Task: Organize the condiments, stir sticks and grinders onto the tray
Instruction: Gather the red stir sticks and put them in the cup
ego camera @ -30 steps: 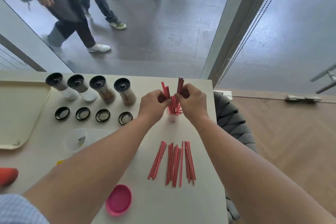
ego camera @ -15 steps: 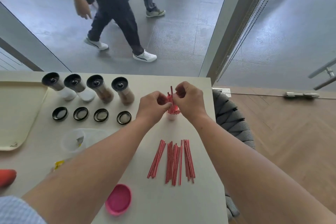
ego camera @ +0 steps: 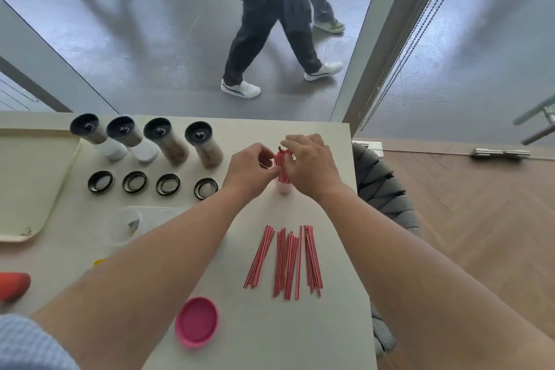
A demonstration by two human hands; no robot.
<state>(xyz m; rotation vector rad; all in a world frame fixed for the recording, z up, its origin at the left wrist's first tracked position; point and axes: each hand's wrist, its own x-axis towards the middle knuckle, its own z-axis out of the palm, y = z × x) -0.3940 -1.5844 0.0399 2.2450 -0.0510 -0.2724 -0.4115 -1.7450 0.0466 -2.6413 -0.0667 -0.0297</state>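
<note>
near the table's (ego camera: 315,324) far right corner, left hand (ego camera: 250,170) and right hand (ego camera: 310,167) pinch a stir stick bundle (ego camera: 281,166) upright in a small cup (ego camera: 283,188); loose sticks (ego camera: 285,260) lie toward the near edge; tray (ego camera: 33,177) at left edge.

Red stir sticks (ego camera: 283,167) stand bunched in a small cup (ego camera: 283,188); more (ego camera: 286,261) lie flat nearby.

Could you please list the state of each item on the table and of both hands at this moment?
Four clear grinders with black tops: upright in a row, off the tray.
Four black ring lids: flat on the table.
Cream plastic tray: bare where visible.
Red striped stir sticks in small cup: upright, bunched.
Loose red stir sticks: flat on the table.
Pink round lid: flat, detached.
Left hand: gripping bunch.
Right hand: gripping bunch.
</note>
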